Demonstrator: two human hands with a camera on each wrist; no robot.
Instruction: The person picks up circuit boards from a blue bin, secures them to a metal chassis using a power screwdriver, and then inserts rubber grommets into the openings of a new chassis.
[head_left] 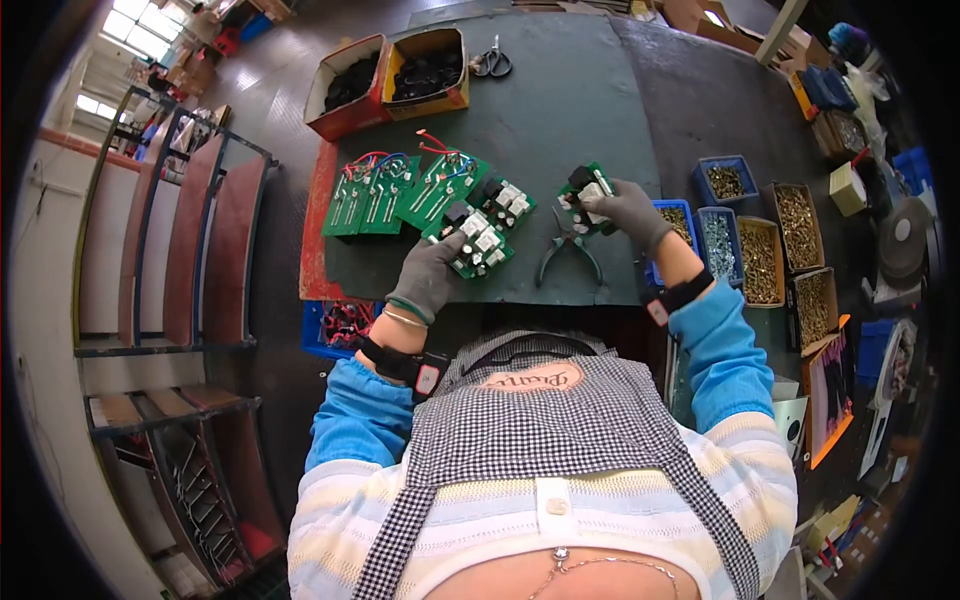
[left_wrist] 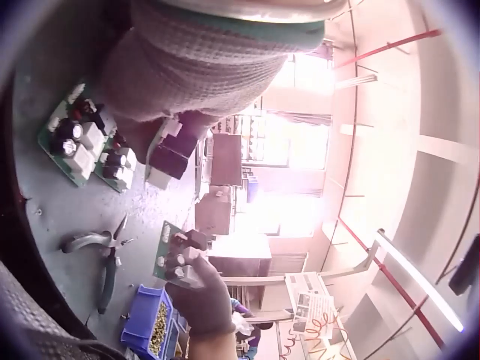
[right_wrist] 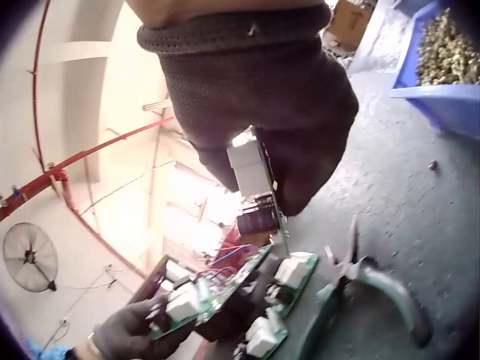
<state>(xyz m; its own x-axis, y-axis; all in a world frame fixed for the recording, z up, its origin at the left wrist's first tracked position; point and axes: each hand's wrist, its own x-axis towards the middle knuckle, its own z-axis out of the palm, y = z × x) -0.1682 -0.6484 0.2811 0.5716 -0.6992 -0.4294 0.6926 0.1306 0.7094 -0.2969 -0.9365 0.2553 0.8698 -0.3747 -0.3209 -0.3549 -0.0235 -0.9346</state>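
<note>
Above a green worktop [head_left: 555, 110], left fingers [head_left: 450, 246] grip one circuit board [head_left: 480, 241] and right fingers [head_left: 618, 207] pinch another board [head_left: 579, 192].

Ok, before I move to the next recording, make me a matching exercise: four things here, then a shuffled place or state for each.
Things
1. Pliers
2. Scissors
3. Right hand
4. Two open boxes

Places or states
A. Filled with black parts
B. Handles spread, near the front edge of the table
C. Gripping a circuit board
D. Lying beside a yellow-sided box

Pairs: 1-B, 2-D, 3-C, 4-A
</note>
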